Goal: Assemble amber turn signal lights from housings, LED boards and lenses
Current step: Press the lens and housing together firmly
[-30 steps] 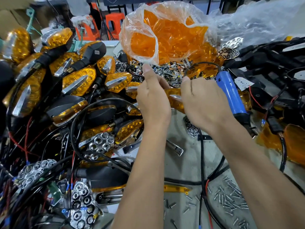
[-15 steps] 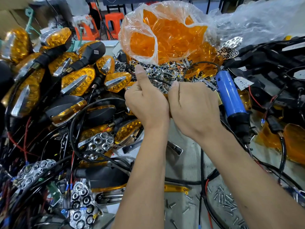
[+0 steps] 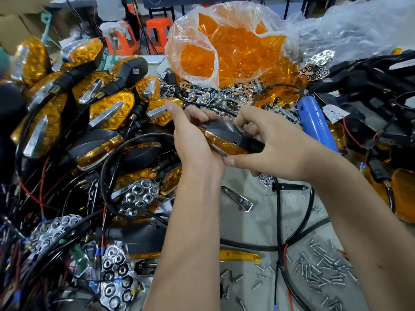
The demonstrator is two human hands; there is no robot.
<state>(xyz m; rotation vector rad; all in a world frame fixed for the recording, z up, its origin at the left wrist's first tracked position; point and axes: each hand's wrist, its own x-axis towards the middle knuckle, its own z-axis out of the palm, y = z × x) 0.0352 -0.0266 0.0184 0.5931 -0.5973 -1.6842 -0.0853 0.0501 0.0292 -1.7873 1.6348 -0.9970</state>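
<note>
Both hands — left hand (image 3: 197, 142), right hand (image 3: 276, 149) — grasp the turn signal (image 3: 224, 136); light, rigid plastic; hold the housing edges, not the lens

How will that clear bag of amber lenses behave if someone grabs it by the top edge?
The bag of amber lenses looks like thin, crinkled film, so it would likely be floppy and sag. Its mouth gapes open toward the person, so loose lenses could spill. The lenses look thin, hollow plastic, so probably light for its bulk.
</note>
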